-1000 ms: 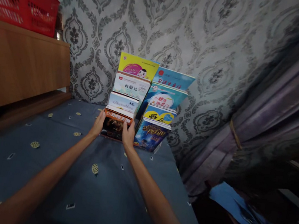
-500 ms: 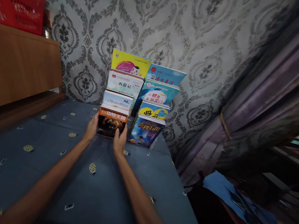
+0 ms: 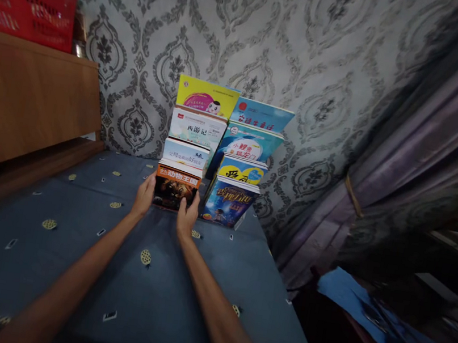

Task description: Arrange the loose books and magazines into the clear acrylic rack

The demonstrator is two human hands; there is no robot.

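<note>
A book with an orange band and a lion on its dark cover stands upright at the front of the left row. My left hand presses against its left edge, the fingers partly hidden behind it. Gripping the right edge, my right hand has its thumb on the front cover. Behind the lion book rise a pale blue book, a white book and a yellow book. Beside it, a dark blue book fronts the right row, before a yellow-and-blue book and two light blue ones.
The books stand on a bed or table with a blue pineapple-print cover, against a patterned wall. At the left is a wooden cabinet with a red basket on it. To the right hang purple curtains, near a blue cloth.
The whole view has shifted slightly, so things appear a little further right. Both hands keep their places at the lion book's edges, and the book rows stand as before.
</note>
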